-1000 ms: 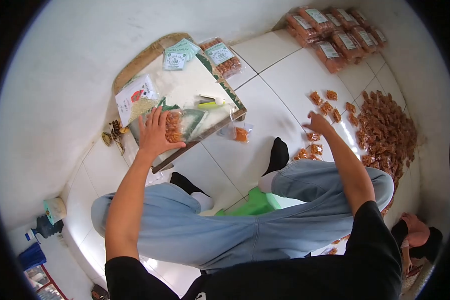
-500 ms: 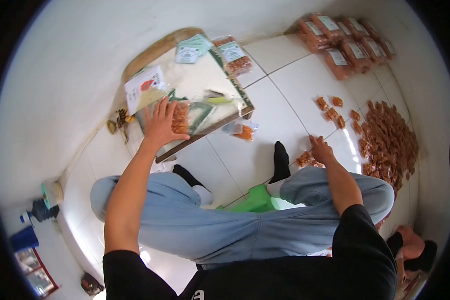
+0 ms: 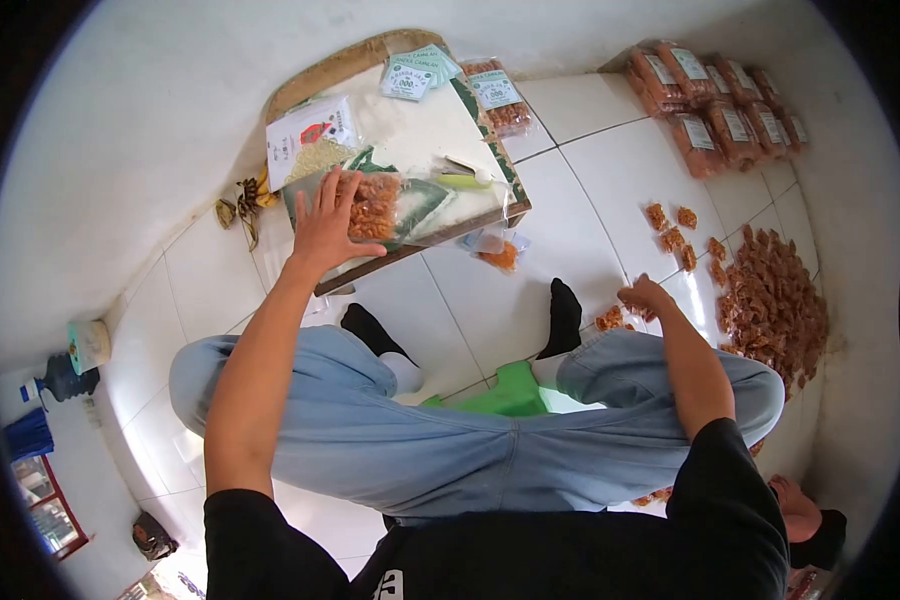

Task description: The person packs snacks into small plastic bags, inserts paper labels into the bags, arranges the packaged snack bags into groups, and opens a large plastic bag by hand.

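Observation:
On the low table (image 3: 385,120), my left hand (image 3: 322,225) lies with fingers spread over one end of a clear plastic bag. Orange-brown snack packets (image 3: 375,207) show inside the bag, beside my thumb. A stapler-like tool (image 3: 465,172) with a light green part lies to their right, partly under clear plastic. My right hand (image 3: 650,297) is low over the floor beside my right knee, its fingers curled and pressed together. Small snack packets (image 3: 608,318) lie right beside and under it. What its fingertips hold, if anything, is hidden.
Printed label cards (image 3: 415,75) lie at the table's back, near a labelled full bag (image 3: 497,97). A large heap of small packets (image 3: 773,305) spreads at right. Filled packs (image 3: 720,110) are stacked by the wall. A green stool (image 3: 515,390) is under me. Another person's arm (image 3: 798,508) shows lower right.
My right hand's fingers have drawn in from a reaching pose to a curled one. My left hand stays spread on the bag. The view has shifted slightly.

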{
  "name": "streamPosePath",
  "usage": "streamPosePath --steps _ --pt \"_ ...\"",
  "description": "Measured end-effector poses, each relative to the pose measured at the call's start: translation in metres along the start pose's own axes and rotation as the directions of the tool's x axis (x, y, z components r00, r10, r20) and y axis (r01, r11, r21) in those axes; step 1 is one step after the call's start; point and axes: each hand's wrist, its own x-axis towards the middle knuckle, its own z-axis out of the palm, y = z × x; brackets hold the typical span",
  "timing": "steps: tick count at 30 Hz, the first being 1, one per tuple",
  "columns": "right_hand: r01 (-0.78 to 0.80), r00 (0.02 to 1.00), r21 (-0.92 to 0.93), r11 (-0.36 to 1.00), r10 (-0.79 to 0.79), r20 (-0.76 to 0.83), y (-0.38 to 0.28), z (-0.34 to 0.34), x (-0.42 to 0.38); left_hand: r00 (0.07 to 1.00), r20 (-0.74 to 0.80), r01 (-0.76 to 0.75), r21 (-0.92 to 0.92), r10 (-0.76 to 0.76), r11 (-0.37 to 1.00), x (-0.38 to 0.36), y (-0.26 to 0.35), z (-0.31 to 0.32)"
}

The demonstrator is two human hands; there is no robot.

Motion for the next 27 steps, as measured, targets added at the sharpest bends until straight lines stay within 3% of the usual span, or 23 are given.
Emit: streamPosePath --steps 1,2,3,5,8,9,10,11,14,16,18,20,22,23,25,26,27 --pt "-0.086 0.962 -0.012 0.996 0.086 0.258 -0.002 -0.007 -0.004 1.000 -0.002 0.008 0.007 -0.008 1.000 -0.001 0.001 0.000" --pt "-0.166 0.852 -0.045 0.985 0.166 0.497 -0.002 -0.011 -0.007 1.000 -0.002 0.008 0.001 -0.008 1.000 0.000 0.001 0.001" --pt "-0.190 0.779 -0.041 0.981 0.176 0.602 0.016 0.006 0.019 1.000 -0.006 0.011 -0.011 -0.011 1.000 0.000 0.001 0.002" --pt "-0.224 0.796 -0.001 0.974 0.184 0.576 0.019 0.023 0.019 1.000 -0.015 0.016 -0.025 -0.017 1.000 0.003 0.000 0.003" --pt "-0.280 0.750 0.207 0.937 0.079 0.657 0.011 0.035 0.009 0.995 -0.102 0.013 -0.057 -0.019 0.998 0.006 0.000 0.005" --pt "-0.412 0.826 0.501 0.761 0.080 0.558 0.016 0.053 0.013 0.995 -0.094 0.016 -0.066 -0.022 0.998 0.009 0.000 0.003" --pt "-0.452 0.882 0.746 0.488 0.120 0.456 0.017 0.071 0.020 0.996 -0.088 0.019 -0.074 -0.025 0.997 0.011 0.001 0.001" --pt "-0.423 0.859 0.679 0.600 0.027 0.511 0.026 0.081 0.047 0.995 -0.096 0.032 -0.068 -0.038 0.997 0.013 0.002 -0.002" --pt "-0.483 0.849 0.701 0.524 0.083 0.523 0.005 0.088 0.038 0.998 -0.051 0.038 -0.016 -0.039 0.999 0.010 0.005 -0.009" --pt "-0.442 0.844 0.688 0.575 0.006 0.537 -0.014 0.082 0.020 0.999 -0.004 0.038 -0.035 -0.038 0.999 0.008 0.007 -0.012" --pt "-0.286 0.953 0.431 0.856 0.207 0.221 -0.017 0.099 0.030 0.998 0.011 0.067 -0.034 -0.067 0.997 0.008 0.009 -0.018" --pt "-0.234 0.972 0.245 0.941 0.236 0.023 -0.011 0.111 0.041 0.995 0.060 0.084 -0.059 -0.080 0.995 0.006 0.011 -0.025" --pt "-0.121 0.950 -0.003 0.993 0.115 -0.292 -0.003 0.116 0.051 0.993 0.083 0.090 -0.060 -0.085 0.994 0.005 0.013 -0.032" --pt "-0.113 0.949 -0.004 0.994 0.107 -0.296 -0.002 0.121 0.056 0.991 0.108 0.091 -0.063 -0.084 0.994 0.004 0.014 -0.037" --pt "0.050 0.758 -0.177 0.983 -0.153 -0.635 -0.004 0.126 0.064 0.989 0.115 0.106 -0.067 -0.098 0.992 0.003 0.016 -0.044" --pt "0.057 0.754 -0.181 0.982 -0.162 -0.637 -0.009 0.120 0.063 0.986 0.131 0.115 -0.073 -0.105 0.991 0.002 0.018 -0.048" --pt "0.173 0.791 -0.110 0.979 -0.204 -0.577 -0.015 0.110 0.056 0.985 0.130 0.121 -0.073 -0.111 0.990 0.001 0.019 -0.051"
